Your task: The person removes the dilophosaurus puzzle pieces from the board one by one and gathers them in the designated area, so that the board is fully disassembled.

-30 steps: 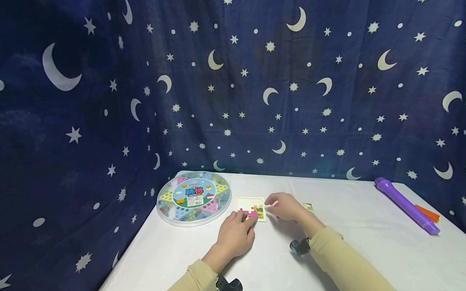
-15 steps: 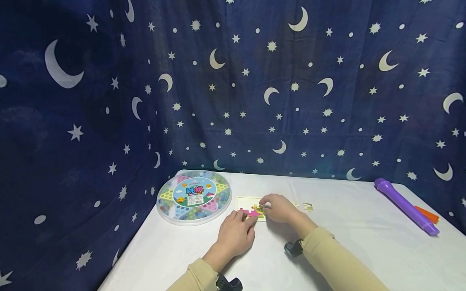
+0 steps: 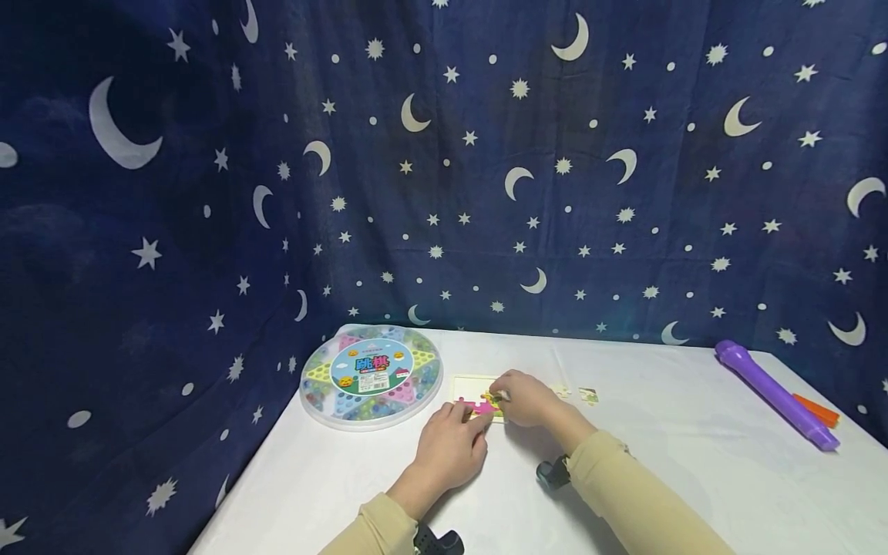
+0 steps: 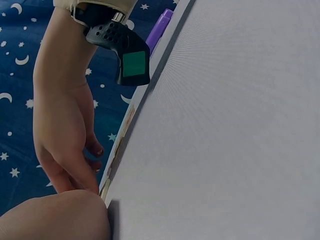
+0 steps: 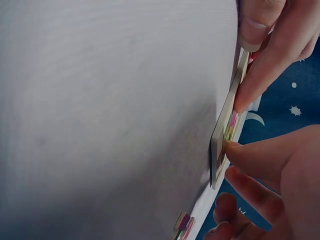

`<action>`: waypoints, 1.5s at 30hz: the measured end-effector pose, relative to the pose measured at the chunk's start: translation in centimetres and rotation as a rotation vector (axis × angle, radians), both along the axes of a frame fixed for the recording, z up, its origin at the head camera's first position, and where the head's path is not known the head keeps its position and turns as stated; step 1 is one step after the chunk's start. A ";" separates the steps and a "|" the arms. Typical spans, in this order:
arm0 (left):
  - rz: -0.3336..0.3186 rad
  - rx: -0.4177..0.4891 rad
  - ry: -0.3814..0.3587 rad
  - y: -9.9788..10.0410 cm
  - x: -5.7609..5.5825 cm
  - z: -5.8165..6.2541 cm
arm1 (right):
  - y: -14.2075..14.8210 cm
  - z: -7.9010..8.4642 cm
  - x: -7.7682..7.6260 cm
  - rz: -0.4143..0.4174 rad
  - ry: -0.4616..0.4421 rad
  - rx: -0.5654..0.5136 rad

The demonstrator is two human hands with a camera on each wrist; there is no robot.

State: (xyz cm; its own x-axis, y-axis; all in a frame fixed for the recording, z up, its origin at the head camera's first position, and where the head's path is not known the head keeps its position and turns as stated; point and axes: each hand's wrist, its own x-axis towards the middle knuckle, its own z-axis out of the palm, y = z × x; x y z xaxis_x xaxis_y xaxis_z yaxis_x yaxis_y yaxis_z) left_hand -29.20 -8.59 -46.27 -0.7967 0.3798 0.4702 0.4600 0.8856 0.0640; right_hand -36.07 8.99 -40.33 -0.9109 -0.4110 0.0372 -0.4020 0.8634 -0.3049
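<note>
A small jigsaw puzzle tray [image 3: 472, 377] with a pale rim lies flat on the white table. Joined pink pieces [image 3: 477, 406] fill part of its near side. My left hand [image 3: 451, 447] rests at the tray's near left edge, its fingertips on the pink part. From the right, my right hand [image 3: 526, 401] reaches over the tray and pinches a puzzle piece, mostly hidden by its fingers, down among the yellow-green pieces. In the right wrist view the right thumb [image 5: 245, 152] meets the piece right at the tray's edge.
Loose puzzle pieces [image 3: 588, 395] lie right of the tray, beyond the right hand. A round marble board game [image 3: 371, 378] stands at the back left. Toward the right edge are a purple microphone-shaped toy [image 3: 777, 395] and an orange item [image 3: 816, 410]. A starry curtain [image 3: 486, 193] hangs behind.
My right hand has moved left from beside the tray to over its right part with a piece, uncovering more loose pieces behind it. The left hand has stayed in place.
</note>
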 end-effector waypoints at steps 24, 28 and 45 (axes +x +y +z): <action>0.014 -0.002 0.004 0.2 0.1 0.0 | -0.3 0.1 -0.7 -0.043 -0.066 -0.056; 0.014 -0.001 0.013 0.1 0.1 0.0 | -0.2 -0.1 -0.8 -0.062 -0.062 -0.077; 0.012 -0.009 0.004 0.0 0.2 0.1 | 0.3 -0.6 -0.6 -0.088 -0.008 -0.185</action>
